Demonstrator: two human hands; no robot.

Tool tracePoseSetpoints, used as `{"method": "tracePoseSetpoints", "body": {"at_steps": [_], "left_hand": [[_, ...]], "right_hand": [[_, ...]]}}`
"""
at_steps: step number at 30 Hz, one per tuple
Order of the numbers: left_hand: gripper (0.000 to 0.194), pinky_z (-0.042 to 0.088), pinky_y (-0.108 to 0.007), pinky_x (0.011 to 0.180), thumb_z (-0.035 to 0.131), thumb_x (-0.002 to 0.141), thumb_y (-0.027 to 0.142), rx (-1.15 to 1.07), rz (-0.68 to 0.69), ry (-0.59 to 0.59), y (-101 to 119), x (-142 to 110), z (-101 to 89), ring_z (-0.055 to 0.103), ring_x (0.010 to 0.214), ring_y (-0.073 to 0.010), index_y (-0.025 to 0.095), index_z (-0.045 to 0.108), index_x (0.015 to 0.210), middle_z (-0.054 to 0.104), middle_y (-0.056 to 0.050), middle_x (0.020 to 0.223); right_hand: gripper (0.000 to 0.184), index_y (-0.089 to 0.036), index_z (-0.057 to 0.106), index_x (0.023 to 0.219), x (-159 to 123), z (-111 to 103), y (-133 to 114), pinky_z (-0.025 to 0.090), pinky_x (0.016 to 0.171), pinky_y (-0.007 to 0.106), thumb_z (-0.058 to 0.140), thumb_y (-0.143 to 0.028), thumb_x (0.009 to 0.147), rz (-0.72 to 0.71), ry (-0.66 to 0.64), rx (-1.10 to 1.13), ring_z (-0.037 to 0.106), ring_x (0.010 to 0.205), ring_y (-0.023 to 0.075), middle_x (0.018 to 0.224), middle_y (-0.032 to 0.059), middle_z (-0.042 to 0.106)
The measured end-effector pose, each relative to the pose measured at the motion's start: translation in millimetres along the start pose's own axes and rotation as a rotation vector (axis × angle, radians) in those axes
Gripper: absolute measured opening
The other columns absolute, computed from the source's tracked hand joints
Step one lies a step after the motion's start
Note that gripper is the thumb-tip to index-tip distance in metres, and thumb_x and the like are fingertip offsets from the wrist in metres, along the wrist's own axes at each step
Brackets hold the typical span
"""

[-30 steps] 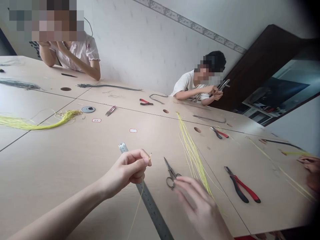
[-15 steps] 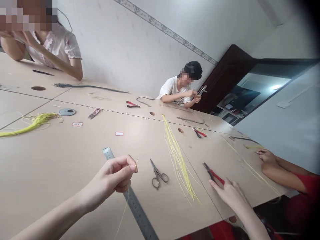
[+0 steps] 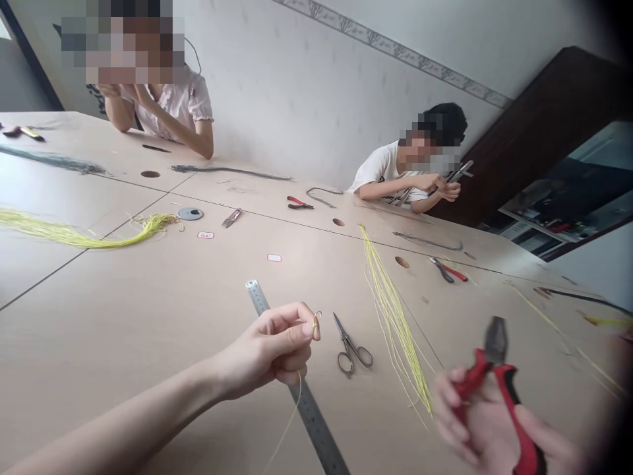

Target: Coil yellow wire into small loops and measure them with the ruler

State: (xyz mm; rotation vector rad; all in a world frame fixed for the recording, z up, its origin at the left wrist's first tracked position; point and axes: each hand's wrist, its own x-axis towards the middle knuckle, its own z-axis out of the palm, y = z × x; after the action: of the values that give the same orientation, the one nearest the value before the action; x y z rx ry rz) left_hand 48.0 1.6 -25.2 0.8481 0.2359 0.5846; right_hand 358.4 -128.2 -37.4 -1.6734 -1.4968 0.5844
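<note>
My left hand (image 3: pixel 287 340) is closed, thumb and forefinger pinching a small fish hook (image 3: pixel 318 315) whose curved end sticks out past the fingertips. A thin yellow line (image 3: pixel 291 415) hangs from below that hand. On the right, my right hand (image 3: pixel 487 422) grips pliers (image 3: pixel 497 349) by their red and black handles, raised over the table with the jaws up; it is slightly blurred. Beneath my left forearm and hand runs a steel ruler (image 3: pixel 316 422), partly covered. Small scissors (image 3: pixel 349 346) lie just right of my left hand, beside a bundle of yellow lines (image 3: pixel 395 316).
Another yellow bundle (image 3: pixel 133 231) lies at left near a grey disc (image 3: pixel 190 213) and thread snips (image 3: pixel 232 218). More pliers (image 3: pixel 300 203) and red-handled pliers (image 3: pixel 448 269) are farther back. Two people (image 3: pixel 405 175) sit across the table (image 3: pixel 163 316).
My right hand has picked the red-handled pliers up off the table and raised them toward me. The view has swung right to left, shifting everything rightward; my left hand keeps its pinch.
</note>
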Motion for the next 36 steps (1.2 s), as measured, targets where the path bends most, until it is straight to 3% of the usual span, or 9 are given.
{"method": "tracePoseSetpoints", "body": {"at_steps": [1,3,6,9,15,20,25,31,36], "left_hand": [[0.03,0.015,-0.018,0.043,0.066,0.082,0.041,-0.008,-0.013,-0.015,-1,0,-0.5,0.015,0.045,-0.0042,0.019,0.048,0.073,0.021,0.01,0.051],[0.029,0.015,-0.018,0.043,0.066,0.082,0.041,-0.011,-0.032,-0.035,-4,-1,-1.7,0.016,0.045,-0.0042,0.019,0.048,0.074,0.021,0.011,0.051],[0.03,0.016,-0.017,0.043,0.067,0.082,0.042,0.009,-0.042,-0.034,-6,0,-2.1,0.016,0.045,-0.004,0.018,0.049,0.076,0.022,0.011,0.05],[0.031,0.017,-0.016,0.043,0.068,0.081,0.042,0.039,-0.041,-0.016,-5,1,-1.2,0.017,0.045,-0.0034,0.018,0.049,0.076,0.024,0.011,0.05],[0.034,0.019,-0.015,0.044,0.069,0.079,0.045,0.056,-0.029,0.015,-5,1,-0.5,0.018,0.045,-0.0031,0.018,0.048,0.075,0.024,0.012,0.05],[0.037,0.02,-0.016,0.044,0.069,0.077,0.049,0.102,-0.02,0.056,-4,1,1.1,0.018,0.045,-0.003,0.018,0.049,0.074,0.025,0.012,0.049],[0.038,0.019,-0.017,0.042,0.068,0.077,0.05,0.251,0.06,0.19,-5,3,2.8,0.025,0.043,-0.003,0.015,0.055,0.072,0.033,0.01,0.048],[0.036,0.022,-0.016,0.041,0.067,0.078,0.048,0.32,0.114,0.283,-6,1,4.2,0.026,0.042,-0.0032,0.015,0.054,0.069,0.032,0.01,0.046],[0.038,0.02,-0.014,0.04,0.067,0.077,0.05,0.194,0.079,0.239,-5,2,8.3,0.019,0.041,-0.0021,0.018,0.048,0.069,0.026,0.013,0.045]], "right_hand": [[0.041,-0.025,0.055,0.099,1,22,-22,0.035,0.037,0.029,0.035,-0.059,0.087,0.056,-0.073,0.265,0.046,0.047,0.0151,0.072,0.0062,0.051],[0.038,-0.023,0.054,0.09,12,61,-63,0.034,0.037,0.026,0.045,-0.059,0.082,0.008,-0.224,0.518,0.039,0.046,0.0118,0.066,0.0008,0.044],[0.015,-0.022,0.056,0.085,41,97,-104,0.04,0.049,0.024,0.061,-0.029,0.072,-0.097,-0.186,0.502,0.045,0.058,0.0117,0.067,-0.0021,0.041],[0.019,-0.02,0.061,0.083,63,110,-118,0.042,0.061,0.026,0.058,-0.016,0.065,-0.14,-0.141,0.426,0.049,0.073,0.0147,0.074,0.0005,0.049],[0.017,-0.017,0.057,0.071,71,113,-128,0.031,0.045,0.023,0.052,-0.031,0.08,-0.114,-0.235,0.346,0.037,0.049,0.009,0.057,-0.0032,0.045],[0.022,-0.018,0.051,0.064,69,114,-131,0.033,0.046,0.024,0.051,-0.034,0.08,-0.096,-0.265,0.353,0.041,0.053,0.0106,0.059,-0.0015,0.047],[0.024,-0.019,0.049,0.064,72,116,-124,0.03,0.049,0.024,0.051,-0.035,0.082,-0.034,-0.293,0.393,0.037,0.055,0.0108,0.058,-0.0031,0.038],[0.02,-0.022,0.044,0.087,55,111,-105,0.04,0.058,0.026,0.053,-0.037,0.079,0.032,-0.319,0.494,0.042,0.065,0.012,0.075,-0.0017,0.039],[0.03,-0.024,0.045,0.098,20,114,-77,0.046,0.065,0.029,0.049,-0.014,0.07,-0.04,-0.273,0.347,0.05,0.073,0.0145,0.081,0.0002,0.045]]}}
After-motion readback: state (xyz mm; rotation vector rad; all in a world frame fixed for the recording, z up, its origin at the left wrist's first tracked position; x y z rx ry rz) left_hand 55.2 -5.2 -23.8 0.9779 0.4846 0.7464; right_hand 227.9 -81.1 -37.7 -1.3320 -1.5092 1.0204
